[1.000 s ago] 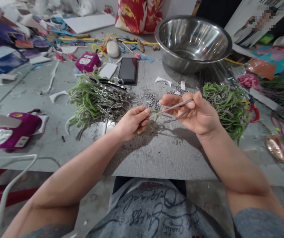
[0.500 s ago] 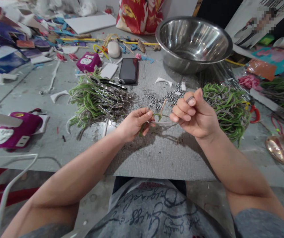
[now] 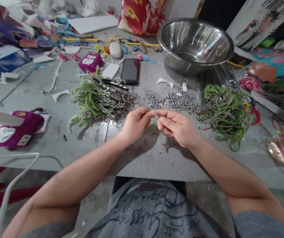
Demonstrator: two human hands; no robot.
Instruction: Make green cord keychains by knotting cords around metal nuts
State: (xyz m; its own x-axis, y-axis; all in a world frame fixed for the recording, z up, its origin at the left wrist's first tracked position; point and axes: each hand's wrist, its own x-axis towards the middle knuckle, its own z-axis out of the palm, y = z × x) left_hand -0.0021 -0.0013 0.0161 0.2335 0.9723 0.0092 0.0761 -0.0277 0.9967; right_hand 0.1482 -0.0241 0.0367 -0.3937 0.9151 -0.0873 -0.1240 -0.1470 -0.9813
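Note:
My left hand (image 3: pixel 137 121) and my right hand (image 3: pixel 176 126) meet at the fingertips over the table's front middle. Both pinch a thin green and grey cord (image 3: pixel 154 125), mostly hidden by the fingers. A thin pale stick (image 3: pixel 165 104) pokes up just behind my right fingers. Past the hands lies a spread of small silver beads (image 3: pixel 181 100). On the left is a bundle of green and grey cords with metal chains (image 3: pixel 99 99). A loose heap of green and grey cords (image 3: pixel 227 112) sits beyond my right hand.
A large steel bowl (image 3: pixel 196 46) stands at the back right, with a black phone (image 3: pixel 130 71) left of it. Purple boxes (image 3: pixel 15 129) lie at left. Red-handled scissors (image 3: pixel 256 115) are by the right heap. Paper and foam scraps (image 3: pixel 13 49) crowd the back left.
My right hand has come down and left to meet my left hand, and its fist has turned into a pinch. The cord stretched between the hands is now mostly covered by fingers.

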